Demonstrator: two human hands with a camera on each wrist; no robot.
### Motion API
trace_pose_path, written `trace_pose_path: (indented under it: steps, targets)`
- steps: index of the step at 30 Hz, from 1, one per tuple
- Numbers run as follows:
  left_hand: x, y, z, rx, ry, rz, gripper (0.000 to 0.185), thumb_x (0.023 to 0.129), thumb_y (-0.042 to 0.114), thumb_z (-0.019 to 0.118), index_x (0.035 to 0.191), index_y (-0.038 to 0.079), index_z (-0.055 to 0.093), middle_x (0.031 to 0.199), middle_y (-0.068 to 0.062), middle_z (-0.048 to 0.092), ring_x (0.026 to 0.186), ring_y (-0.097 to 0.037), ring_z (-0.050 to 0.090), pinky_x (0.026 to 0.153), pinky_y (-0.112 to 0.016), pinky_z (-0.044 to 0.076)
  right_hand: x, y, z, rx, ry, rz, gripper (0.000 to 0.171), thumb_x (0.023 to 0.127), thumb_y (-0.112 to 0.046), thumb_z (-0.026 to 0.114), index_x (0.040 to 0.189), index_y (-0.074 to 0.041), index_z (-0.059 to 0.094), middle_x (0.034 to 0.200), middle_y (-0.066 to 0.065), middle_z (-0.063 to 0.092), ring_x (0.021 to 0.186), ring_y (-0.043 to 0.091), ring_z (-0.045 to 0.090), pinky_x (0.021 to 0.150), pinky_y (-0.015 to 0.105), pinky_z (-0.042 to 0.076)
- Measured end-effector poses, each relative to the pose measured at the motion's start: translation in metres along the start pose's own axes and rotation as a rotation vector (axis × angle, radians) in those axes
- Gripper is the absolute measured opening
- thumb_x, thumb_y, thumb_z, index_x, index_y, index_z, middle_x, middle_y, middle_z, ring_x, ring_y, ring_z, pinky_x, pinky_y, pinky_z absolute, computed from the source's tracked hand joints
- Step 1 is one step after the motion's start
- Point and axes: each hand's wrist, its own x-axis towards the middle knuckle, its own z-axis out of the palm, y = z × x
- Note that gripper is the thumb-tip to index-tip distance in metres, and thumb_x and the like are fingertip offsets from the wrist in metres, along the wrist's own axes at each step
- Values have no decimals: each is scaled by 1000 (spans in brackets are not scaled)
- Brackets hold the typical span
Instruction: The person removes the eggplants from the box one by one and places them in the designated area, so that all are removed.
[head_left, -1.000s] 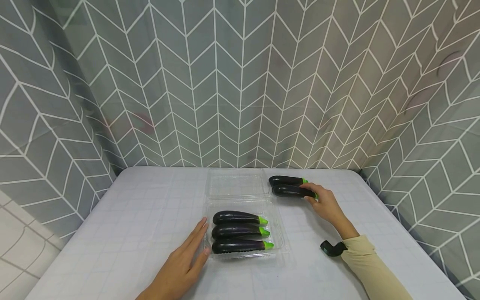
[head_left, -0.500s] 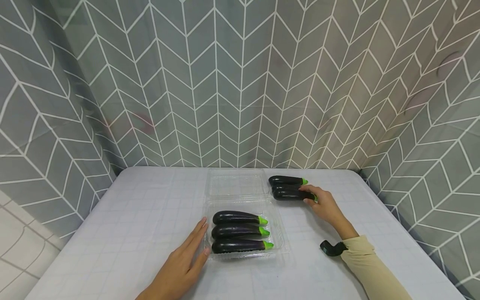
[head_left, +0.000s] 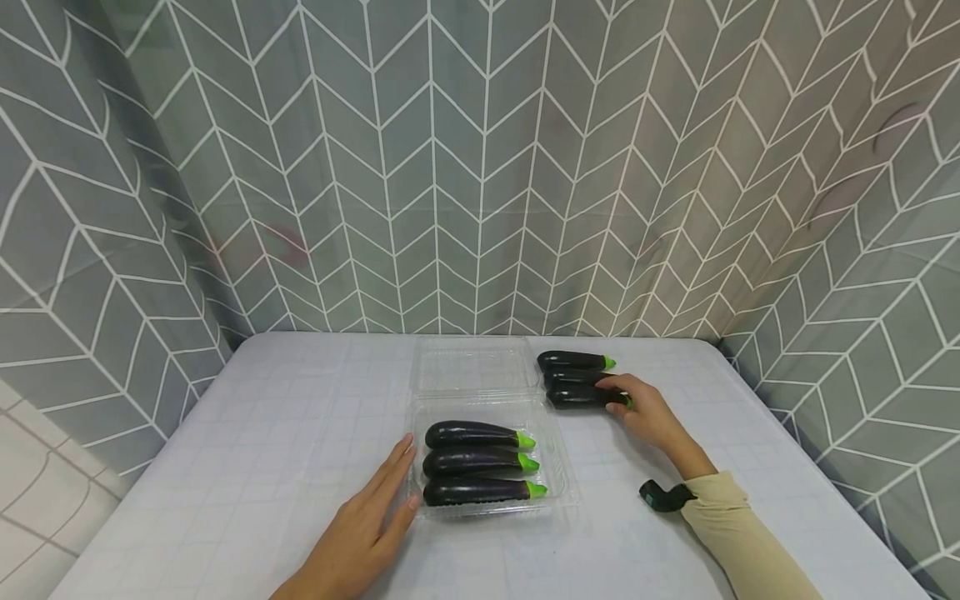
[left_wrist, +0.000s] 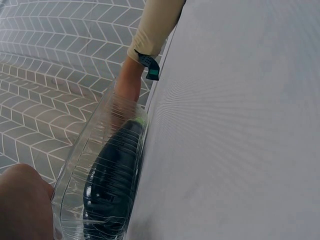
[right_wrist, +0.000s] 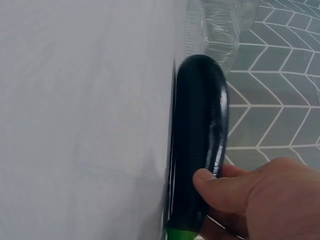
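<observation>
My right hand (head_left: 648, 412) grips a dark purple eggplant (head_left: 577, 397) near its green stem end, just right of the open clear lid (head_left: 468, 367). In the right wrist view my thumb (right_wrist: 225, 187) presses on the eggplant (right_wrist: 200, 145) and my fingers curl under it. Two more eggplants (head_left: 573, 361) lie just behind it. A clear plastic tray (head_left: 561, 471) holds three eggplants (head_left: 472, 462) side by side, stems pointing right. My left hand (head_left: 367, 525) lies flat on the table, its straight fingertips against the tray's left edge. The left wrist view shows the tray wall (left_wrist: 95, 165) and the nearest eggplant (left_wrist: 115, 170).
A pale grey checked cloth covers the table (head_left: 262, 433). A grey chevron curtain (head_left: 480, 167) closes off the back and both sides. A black wrist strap (head_left: 663, 495) sits by my beige sleeve (head_left: 735, 533).
My right hand has drawn the gripped eggplant a little nearer to me, away from the one at the back, and another eggplant now shows between them. My left hand has not moved.
</observation>
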Motion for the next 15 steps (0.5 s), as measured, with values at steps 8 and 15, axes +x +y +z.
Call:
trace_pose_path:
  steps: [8, 15]
  targets:
    - [1, 0, -2, -17, -3, 12, 62, 109, 30, 58, 163, 12, 35, 169, -1, 29, 148, -17, 35, 112, -45, 39, 0, 4, 0, 0, -32, 34, 35, 91, 11, 70, 125, 4, 68, 127, 25, 65, 125, 48, 57, 104, 64, 45]
    - [0, -1, 0, -14, 14, 27, 62, 107, 26, 61, 163, 11, 36, 168, -2, 31, 148, -17, 35, 111, -47, 41, 0, 0, 0, 3, -33, 55, 36, 90, 8, 73, 125, 5, 68, 128, 26, 65, 125, 49, 56, 104, 65, 44]
